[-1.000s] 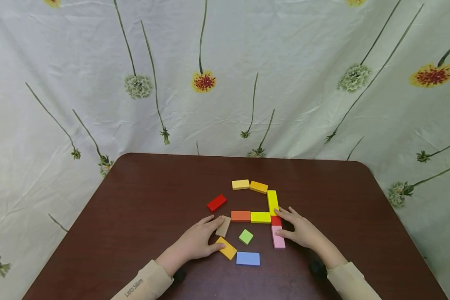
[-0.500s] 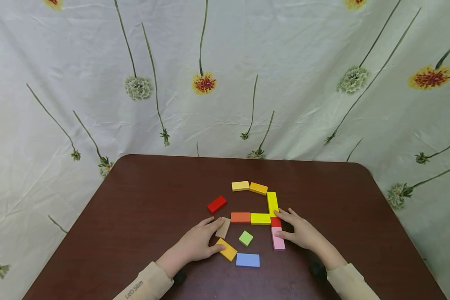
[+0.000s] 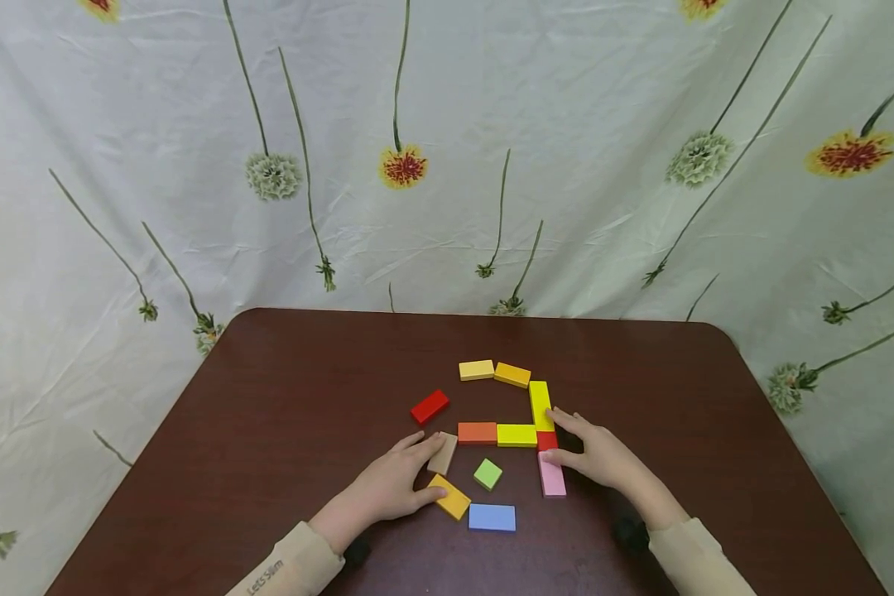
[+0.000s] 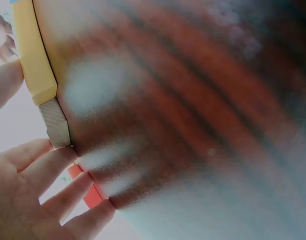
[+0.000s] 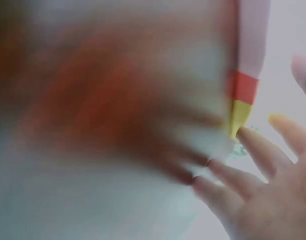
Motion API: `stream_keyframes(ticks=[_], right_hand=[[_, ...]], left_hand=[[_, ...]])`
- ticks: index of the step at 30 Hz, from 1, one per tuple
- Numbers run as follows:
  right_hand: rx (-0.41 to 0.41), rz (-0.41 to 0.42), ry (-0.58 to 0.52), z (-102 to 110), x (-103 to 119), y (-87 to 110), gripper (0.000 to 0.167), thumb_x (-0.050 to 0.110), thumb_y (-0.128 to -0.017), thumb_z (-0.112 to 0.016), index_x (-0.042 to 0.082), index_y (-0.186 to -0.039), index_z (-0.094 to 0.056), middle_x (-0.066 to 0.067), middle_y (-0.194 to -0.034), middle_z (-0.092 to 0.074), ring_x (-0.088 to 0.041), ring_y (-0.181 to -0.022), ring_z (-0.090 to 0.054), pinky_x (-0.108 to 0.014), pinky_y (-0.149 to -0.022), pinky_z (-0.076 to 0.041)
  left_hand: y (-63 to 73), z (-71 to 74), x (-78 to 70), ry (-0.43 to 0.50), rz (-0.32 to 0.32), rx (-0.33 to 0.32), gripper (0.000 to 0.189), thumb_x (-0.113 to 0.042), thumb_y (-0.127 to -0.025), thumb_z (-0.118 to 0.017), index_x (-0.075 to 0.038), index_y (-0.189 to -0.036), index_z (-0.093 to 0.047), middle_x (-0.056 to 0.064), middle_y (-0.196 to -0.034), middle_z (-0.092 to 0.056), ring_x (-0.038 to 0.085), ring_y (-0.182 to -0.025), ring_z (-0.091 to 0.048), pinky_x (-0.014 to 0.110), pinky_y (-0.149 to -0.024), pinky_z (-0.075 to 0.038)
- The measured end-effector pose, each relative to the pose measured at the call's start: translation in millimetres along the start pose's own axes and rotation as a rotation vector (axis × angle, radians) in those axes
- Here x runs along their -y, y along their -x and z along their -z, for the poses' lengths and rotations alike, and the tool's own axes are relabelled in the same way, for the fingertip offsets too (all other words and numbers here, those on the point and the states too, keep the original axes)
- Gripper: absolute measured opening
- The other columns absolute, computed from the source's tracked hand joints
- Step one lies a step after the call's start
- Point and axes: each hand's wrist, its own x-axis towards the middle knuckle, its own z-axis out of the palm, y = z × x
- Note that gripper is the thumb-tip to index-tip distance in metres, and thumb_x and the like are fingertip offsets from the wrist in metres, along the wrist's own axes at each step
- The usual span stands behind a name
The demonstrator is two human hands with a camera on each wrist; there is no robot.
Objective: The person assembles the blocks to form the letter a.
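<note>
Flat coloured blocks lie on a dark brown table. My left hand (image 3: pixel 391 483) rests at the left of them, its thumb on the orange-yellow block (image 3: pixel 451 499) and a fingertip on the beige block (image 3: pixel 443 454). At the right, my right hand (image 3: pixel 603 454) has its index finger at the long yellow block (image 3: pixel 540 404). Its thumb lies over the join of the small red block (image 3: pixel 547 441) and the pink block (image 3: pixel 552 480). In the left wrist view, the orange-yellow block (image 4: pixel 35 50) meets the beige block (image 4: pixel 55 122). Both hands have spread, mostly straight fingers.
A coral block (image 3: pixel 477 433) and a yellow block (image 3: pixel 516 435) form a row between the hands. A green block (image 3: pixel 487 473), a blue block (image 3: pixel 492 518) and a red block (image 3: pixel 430 406) lie apart. Pale yellow (image 3: pixel 476 370) and amber (image 3: pixel 512 375) blocks are farthest back.
My right thumb has slid slightly away from me, off the middle of the pink block towards the small red one. The left hand and the blocks look unmoved.
</note>
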Motion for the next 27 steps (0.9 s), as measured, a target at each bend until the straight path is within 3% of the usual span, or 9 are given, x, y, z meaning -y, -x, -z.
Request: stream_keyframes(ticks=[5, 9, 17, 27], right_hand=[[-0.105, 0.11, 0.054, 4.6, 22.2, -15.3, 0.059, 0.031, -0.09, -0.071, 0.011, -0.143, -0.053, -0.017, -0.148, -0.049, -0.045, -0.141, -0.036, -0.061, -0.105, -0.039], [-0.133, 0.164, 0.046, 1.9, 52.9, -32.8, 0.05, 0.028, -0.091, -0.071, 0.014, -0.137, -0.06, -0.012, -0.141, -0.058, -0.035, -0.135, -0.048, -0.053, -0.105, -0.044], [-0.006, 0.276, 0.079, -16.5, 104.9, -73.3, 0.036, 0.023, -0.093, -0.069, 0.013, -0.128, -0.068, -0.005, -0.129, -0.067, -0.024, -0.122, -0.061, -0.042, -0.101, -0.05], [0.062, 0.338, 0.312, -37.5, 138.6, -107.2, 0.033, 0.018, -0.093, -0.068, 0.012, -0.125, -0.069, -0.006, -0.133, -0.064, -0.023, -0.124, -0.059, -0.036, -0.105, -0.047]], left_hand=[[0.1, 1.1, 2.0, 0.006, 0.009, 0.008, 0.076, -0.037, -0.087, -0.074, -0.004, -0.148, -0.043, 0.011, -0.151, -0.046, 0.04, -0.141, -0.038, 0.056, -0.105, -0.043], [0.2, 1.8, 2.9, 0.001, 0.027, 0.018, 0.076, -0.041, -0.088, -0.072, -0.006, -0.149, -0.043, 0.01, -0.152, -0.046, 0.039, -0.142, -0.037, 0.056, -0.106, -0.042], [1.4, 1.0, 1.0, 0.011, 0.008, 0.028, 0.074, -0.04, -0.089, -0.072, -0.004, -0.147, -0.045, 0.012, -0.15, -0.048, 0.041, -0.141, -0.039, 0.057, -0.105, -0.042], [2.1, 1.1, 2.5, 0.006, -0.017, 0.005, 0.073, -0.039, -0.089, -0.072, -0.004, -0.146, -0.046, 0.012, -0.149, -0.049, 0.041, -0.141, -0.039, 0.056, -0.105, -0.043]])
